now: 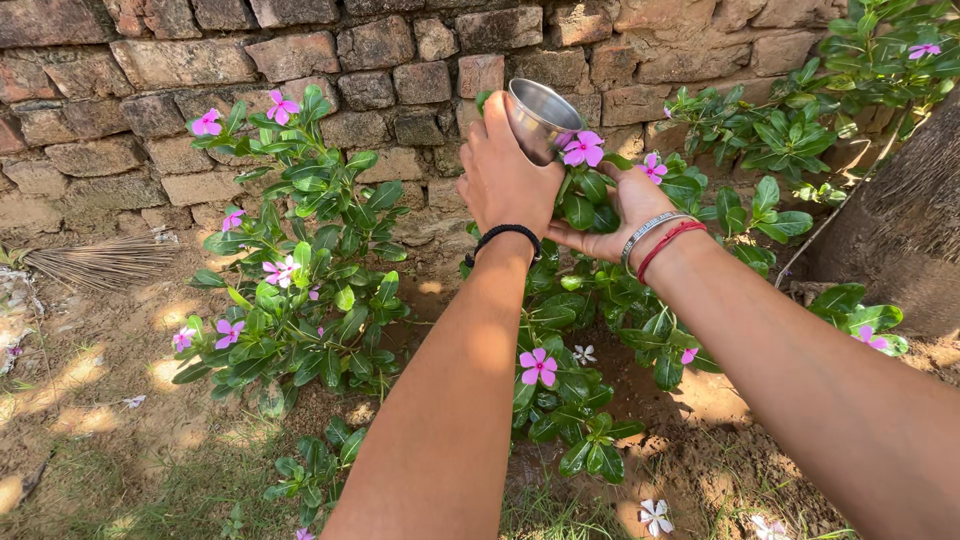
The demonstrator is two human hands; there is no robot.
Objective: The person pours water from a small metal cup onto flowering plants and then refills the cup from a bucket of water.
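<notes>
Fallen white blossoms are seen at lower right; a steel cup is gripped by the left hand at upper centre; a pink flower is reached by the right hand, fingers curled among leaves; the brick wall is seen behind.

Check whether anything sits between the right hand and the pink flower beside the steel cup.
Nothing visible does. The right hand is cupped directly under the pink flower, fingers among the green leaves below it. The left hand holds the steel cup right beside the bloom.

Soft shade, dappled sunlight, sharp focus
</notes>
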